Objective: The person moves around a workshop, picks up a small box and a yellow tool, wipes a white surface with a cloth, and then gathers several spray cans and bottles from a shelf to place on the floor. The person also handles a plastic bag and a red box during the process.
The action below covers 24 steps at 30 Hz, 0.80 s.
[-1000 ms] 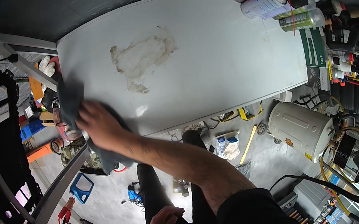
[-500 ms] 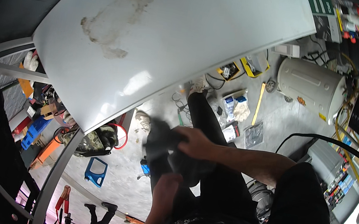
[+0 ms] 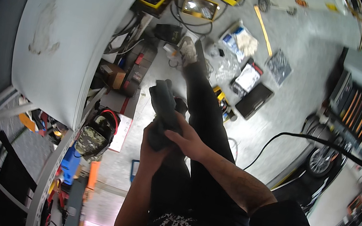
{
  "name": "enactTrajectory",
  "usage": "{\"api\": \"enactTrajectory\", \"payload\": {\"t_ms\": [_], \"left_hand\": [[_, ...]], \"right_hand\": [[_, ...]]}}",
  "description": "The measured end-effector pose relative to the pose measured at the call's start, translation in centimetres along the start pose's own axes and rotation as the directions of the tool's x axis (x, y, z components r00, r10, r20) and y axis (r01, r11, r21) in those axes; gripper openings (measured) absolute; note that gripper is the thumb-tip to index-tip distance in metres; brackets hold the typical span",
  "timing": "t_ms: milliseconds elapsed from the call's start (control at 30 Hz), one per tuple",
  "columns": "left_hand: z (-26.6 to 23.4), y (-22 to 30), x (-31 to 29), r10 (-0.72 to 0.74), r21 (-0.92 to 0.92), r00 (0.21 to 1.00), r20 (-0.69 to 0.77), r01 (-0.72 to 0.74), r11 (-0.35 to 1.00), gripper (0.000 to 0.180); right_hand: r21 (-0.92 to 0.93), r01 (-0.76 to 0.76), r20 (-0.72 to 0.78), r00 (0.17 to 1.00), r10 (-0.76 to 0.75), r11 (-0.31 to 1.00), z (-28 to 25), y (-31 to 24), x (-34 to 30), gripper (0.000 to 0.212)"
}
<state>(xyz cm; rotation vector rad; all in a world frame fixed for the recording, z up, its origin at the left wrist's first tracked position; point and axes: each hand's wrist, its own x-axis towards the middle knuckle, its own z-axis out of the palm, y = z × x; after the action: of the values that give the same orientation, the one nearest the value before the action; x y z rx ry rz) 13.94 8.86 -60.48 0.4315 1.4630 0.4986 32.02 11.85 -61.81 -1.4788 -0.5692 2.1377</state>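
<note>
A long dark grey folded piece, which looks like cloth (image 3: pixel 163 103), is held in front of my legs, its free end pointing away from me. My left hand (image 3: pixel 152 153) wraps round its near end from below. Across that end lies my right hand (image 3: pixel 185 137), closed on it with the thumb on top. The held piece hides part of my left leg and some of the floor under it.
To the left stands a white table (image 3: pixel 76 11) with a brown stain. A camouflage bag (image 3: pixel 94 139) lies under its near corner. Yellow bins (image 3: pixel 199 7), white gloves (image 3: pixel 247 43) and a black case (image 3: pixel 255 101) are on the floor ahead. A black cable (image 3: pixel 309 137) arcs at the right.
My view has swung, so the table takes up less of it and more floor shows. The dark cloth, blurred before, is now a long folded shape gripped in both hands.
</note>
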Motion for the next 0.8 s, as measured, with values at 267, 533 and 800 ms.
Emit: {"api": "enactTrajectory", "payload": {"t_ms": [267,533,800], "left_hand": [[3.5,-7.0,-1.0,-0.176,-0.092,0.984,0.022,0.177,0.98,0.058],[5.4,-19.4,-1.2,-0.356,0.339,0.924,0.14,0.293,0.894,0.076],[5.8,-23.1,-5.8,-0.439,0.745,0.893,0.101,0.225,0.628,0.074]], "right_hand": [[-0.285,0.212,-0.291,0.91,-0.295,0.935,-4.3,7.1,-6.1,0.111],[-0.248,-0.069,-0.201,0.979,0.019,0.966,-9.5,20.6,-12.7,0.122],[-0.182,-0.082,-0.274,0.961,0.029,0.98,-10.2,26.5,-21.0,0.111]]}}
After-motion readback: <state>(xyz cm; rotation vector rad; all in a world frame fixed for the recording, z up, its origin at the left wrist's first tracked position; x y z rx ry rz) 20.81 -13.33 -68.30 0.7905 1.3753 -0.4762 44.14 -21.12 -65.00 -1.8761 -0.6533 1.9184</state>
